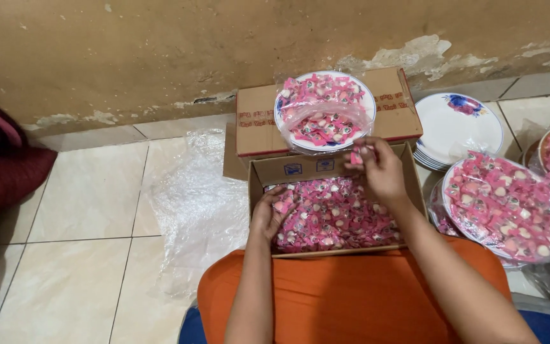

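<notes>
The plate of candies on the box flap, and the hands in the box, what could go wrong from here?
The plate heaped with pink candies sits on the open flap of the cardboard box; a nudge might tip it. The right hand pinches one candy close beside it and could bump it. The left hand is in the loose candies and may flick some over the wall onto the tiled floor.

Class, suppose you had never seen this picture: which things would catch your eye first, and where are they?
First, the open box of pink sweets at centre, with the left hand in them and the right hand lifting one sweet above. Then the wrapped plate of sweets on the box flap behind, and a second wrapped plate at right.
</notes>
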